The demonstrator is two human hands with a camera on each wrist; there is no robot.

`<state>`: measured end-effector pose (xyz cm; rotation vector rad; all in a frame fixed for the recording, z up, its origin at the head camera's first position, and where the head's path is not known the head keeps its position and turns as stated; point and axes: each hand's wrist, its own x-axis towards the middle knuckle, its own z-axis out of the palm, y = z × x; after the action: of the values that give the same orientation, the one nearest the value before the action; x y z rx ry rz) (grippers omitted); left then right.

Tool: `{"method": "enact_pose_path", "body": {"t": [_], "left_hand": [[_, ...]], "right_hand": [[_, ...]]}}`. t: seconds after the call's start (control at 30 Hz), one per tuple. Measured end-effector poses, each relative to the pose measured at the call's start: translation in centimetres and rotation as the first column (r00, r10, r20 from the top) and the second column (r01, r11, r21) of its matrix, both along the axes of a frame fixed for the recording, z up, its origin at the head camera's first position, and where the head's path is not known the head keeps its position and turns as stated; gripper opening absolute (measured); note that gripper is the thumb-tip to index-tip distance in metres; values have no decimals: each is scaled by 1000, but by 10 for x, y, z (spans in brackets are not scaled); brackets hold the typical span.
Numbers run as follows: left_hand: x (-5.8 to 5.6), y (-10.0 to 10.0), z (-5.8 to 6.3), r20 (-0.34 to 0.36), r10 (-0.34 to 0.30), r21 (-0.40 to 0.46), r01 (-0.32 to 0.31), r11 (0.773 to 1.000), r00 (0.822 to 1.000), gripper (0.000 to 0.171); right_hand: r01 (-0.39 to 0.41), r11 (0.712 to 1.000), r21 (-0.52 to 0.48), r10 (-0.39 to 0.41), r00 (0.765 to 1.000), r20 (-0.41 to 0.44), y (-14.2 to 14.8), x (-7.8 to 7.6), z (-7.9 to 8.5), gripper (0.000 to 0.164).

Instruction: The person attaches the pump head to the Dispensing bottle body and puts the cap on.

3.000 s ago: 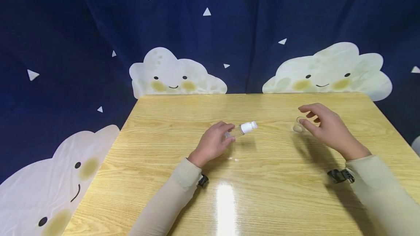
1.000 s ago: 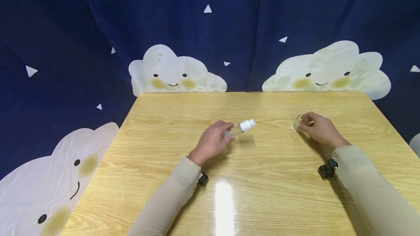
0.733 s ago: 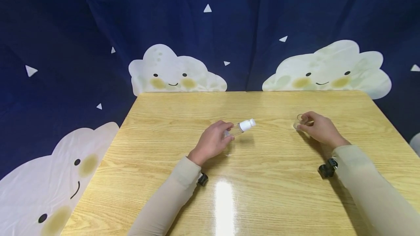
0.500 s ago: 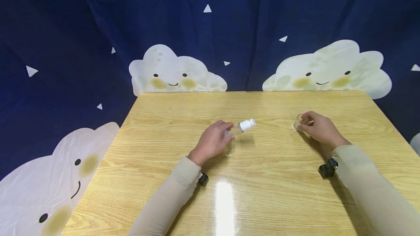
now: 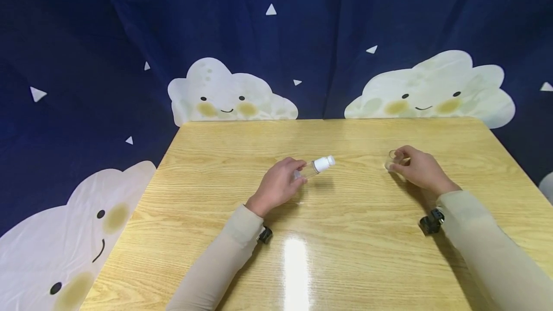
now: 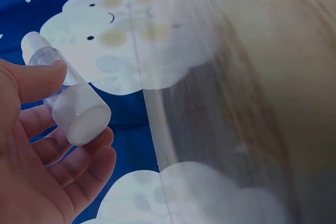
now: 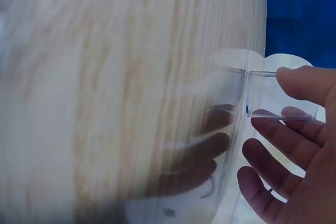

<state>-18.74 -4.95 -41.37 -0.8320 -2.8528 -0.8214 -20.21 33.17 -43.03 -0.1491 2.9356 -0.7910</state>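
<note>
My left hand [image 5: 279,184] holds a small clear pump bottle [image 5: 309,171] tilted above the table, its white top toward the right. Thumb and fingers wrap the bottle [image 6: 79,98] in the left wrist view, where its round white base faces the camera. Over on the right, my right hand [image 5: 421,169] pinches a short, clear cylindrical cap [image 5: 392,161] between thumb and fingertips. In the right wrist view this cap [image 7: 273,98] stands on the tabletop, with the other fingers loosely bent beside it.
Both hands work over a glossy wooden table [image 5: 337,234]. Behind and to the left hangs a dark blue curtain [image 5: 319,37] printed with smiling clouds. A black wrist camera [image 5: 432,222] sits on the right sleeve.
Three seconds ago the right hand's fingers were spread beside the clear cap; it has come in and now pinches it. The left hand keeps its hold on the bottle, almost still.
</note>
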Motion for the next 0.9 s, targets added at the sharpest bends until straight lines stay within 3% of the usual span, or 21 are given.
{"method": "enact_pose_path", "body": {"t": [0.9], "left_hand": [[-1, -3, 0, -11, 18, 36, -17, 999, 1000, 40]], "right_hand": [[-21, 1000, -3, 21, 997, -70, -18, 7, 10, 49]]}}
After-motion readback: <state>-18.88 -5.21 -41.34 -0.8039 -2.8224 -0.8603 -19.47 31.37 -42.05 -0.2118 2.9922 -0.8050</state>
